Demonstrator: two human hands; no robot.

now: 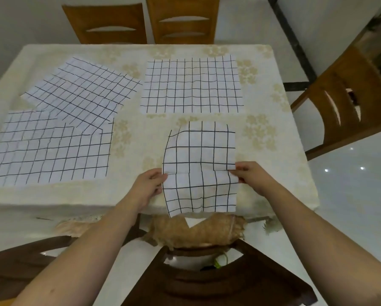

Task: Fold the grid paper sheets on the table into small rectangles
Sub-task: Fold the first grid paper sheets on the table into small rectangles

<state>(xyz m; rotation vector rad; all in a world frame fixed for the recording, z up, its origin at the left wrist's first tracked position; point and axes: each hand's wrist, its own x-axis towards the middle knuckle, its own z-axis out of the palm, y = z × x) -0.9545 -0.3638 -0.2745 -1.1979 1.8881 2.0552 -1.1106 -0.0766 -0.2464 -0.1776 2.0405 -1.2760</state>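
So the held grid sheet (pixel 200 166) runs long-ways away from the person, near end hanging off the front edge of the table (pixel 127 195), far end curling up over the tablecloth. It's lifted, not lying flat, and there's a crease or bend across it about where the hands are.

Left hand (pixel 148 186) pinches the sheet's left edge around mid-length, thumb on top, the other fingers tucked behind the paper. Right hand (pixel 252 176) does the same on the right edge, fingers curled onto it. So the sheet sits stretched between the two hands, each gripping one long side.

Count-wise: four grid sheets that I can make out. One in the hands, one flat sheet (pixel 191 85) further back on the table behind it, and two on the table's left part, an angled sheet (pixel 81 89) overlapping the top of a near-left sheet (pixel 48 151).

Chairs: two at the table's far side (pixel 183 21), one to its right (pixel 348 100), and one dark one on the near side (pixel 218 281).
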